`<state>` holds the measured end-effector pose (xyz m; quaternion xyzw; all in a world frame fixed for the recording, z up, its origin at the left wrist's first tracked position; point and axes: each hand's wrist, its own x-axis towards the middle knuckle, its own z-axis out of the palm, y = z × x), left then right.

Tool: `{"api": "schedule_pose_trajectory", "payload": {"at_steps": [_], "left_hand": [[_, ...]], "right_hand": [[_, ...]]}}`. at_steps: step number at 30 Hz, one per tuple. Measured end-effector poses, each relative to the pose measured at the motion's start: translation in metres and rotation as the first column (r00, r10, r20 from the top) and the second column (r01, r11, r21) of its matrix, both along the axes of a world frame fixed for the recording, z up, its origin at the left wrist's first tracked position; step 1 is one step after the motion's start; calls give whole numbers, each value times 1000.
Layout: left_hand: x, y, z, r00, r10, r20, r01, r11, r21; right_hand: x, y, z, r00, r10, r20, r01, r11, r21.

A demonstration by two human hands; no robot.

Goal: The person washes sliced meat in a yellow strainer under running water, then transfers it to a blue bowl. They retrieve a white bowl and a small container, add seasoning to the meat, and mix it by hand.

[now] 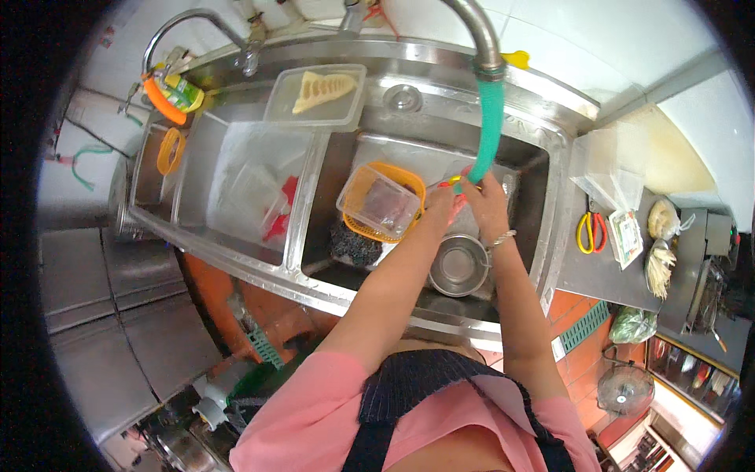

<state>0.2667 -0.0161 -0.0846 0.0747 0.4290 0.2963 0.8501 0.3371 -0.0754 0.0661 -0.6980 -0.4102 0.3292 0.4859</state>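
Note:
Both my hands meet below the green hose (489, 124) over the right basin of the steel sink (534, 236). My left hand (441, 203) is closed around a small red-and-yellow object (455, 179), mostly hidden by the fingers. My right hand (488, 203) is beside it with fingers at the hose's lower end; whether they grip the hose or the object is unclear. A round steel bowl (460, 268) sits just below my hands. To the left, a clear plastic container (383, 200) rests on an orange plastic basket (416, 183), next to a dark scouring pad (354, 245).
A clear tub (274, 112) holding a pale sliced piece spans the sink's back left. The left basin contains a red cloth-like item (277, 227). On the right counter are red-and-yellow-handled scissors (591, 230) and bagged food (660, 268). A chrome faucet (194, 15) arches at upper left.

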Motion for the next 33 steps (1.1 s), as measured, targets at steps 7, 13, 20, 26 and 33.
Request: {"api": "schedule_pose_trajectory", "payload": {"at_steps": [7,13,20,26,33], "left_hand": [[-21,7,17,971,-128,-202,140,989,47],[-23,21,30,978,-74,-197,69,997,-31],[-19,26,34,945,-83,-317,43,990,-132],[-13,28,39,910,-361,205,363,931,27],[-70,26,75,881,-406,-243,457,863,214]], "right_hand": [[12,0,-11,971,-85,222,95,995,-33],[16,-6,-21,971,-153,183,169,983,-71],[16,5,-29,987,-137,82,156,940,-304],[2,20,-93,966,-157,-207,130,982,-139],[12,-28,-54,984,-169,63,178,968,-176]]}}
